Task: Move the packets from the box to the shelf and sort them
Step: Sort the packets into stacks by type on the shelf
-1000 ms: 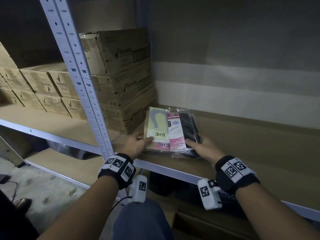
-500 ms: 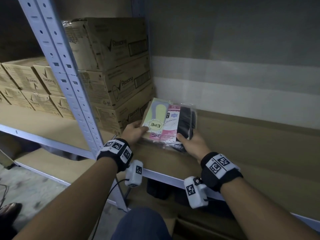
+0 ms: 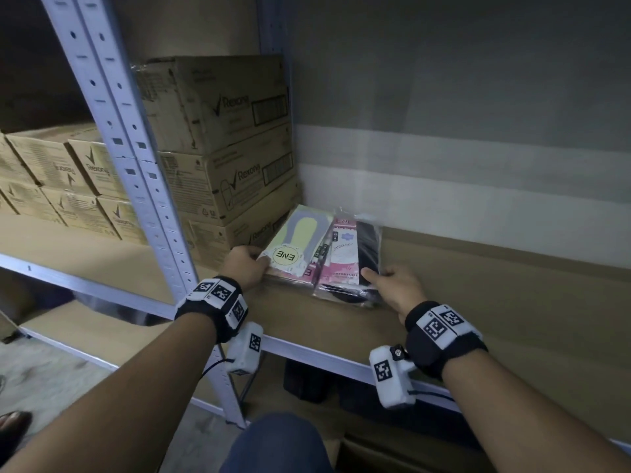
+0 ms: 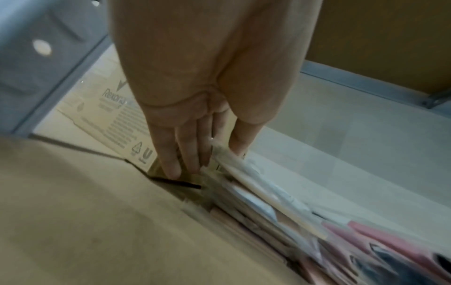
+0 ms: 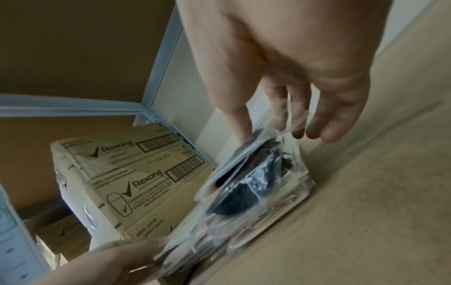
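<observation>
A stack of flat packets lies on the brown shelf board (image 3: 478,302), beside the cartons. The left top packet (image 3: 297,240) is yellow and grey with a round ENE label. The right one (image 3: 351,257) is pink and black in clear plastic. My left hand (image 3: 254,264) holds the stack's near left corner, thumb on top. In the left wrist view my left hand (image 4: 214,158) has its fingers down the side of the packets (image 4: 280,202). My right hand (image 3: 379,278) pinches the black packet's near edge. The right wrist view shows that hand (image 5: 268,131) gripping the crinkled plastic (image 5: 256,183).
Stacked Rexona cartons (image 3: 222,186) stand against the stack's left side. A perforated metal upright (image 3: 136,165) rises at the left front. The wall (image 3: 478,165) closes the back. Bare shelf board runs to the right. A cardboard flap (image 3: 368,452) shows below, by my knee.
Both hands have carried the stack from the shelf's front edge further in, toward the cartons and the back wall. Both hands keep their hold on it.
</observation>
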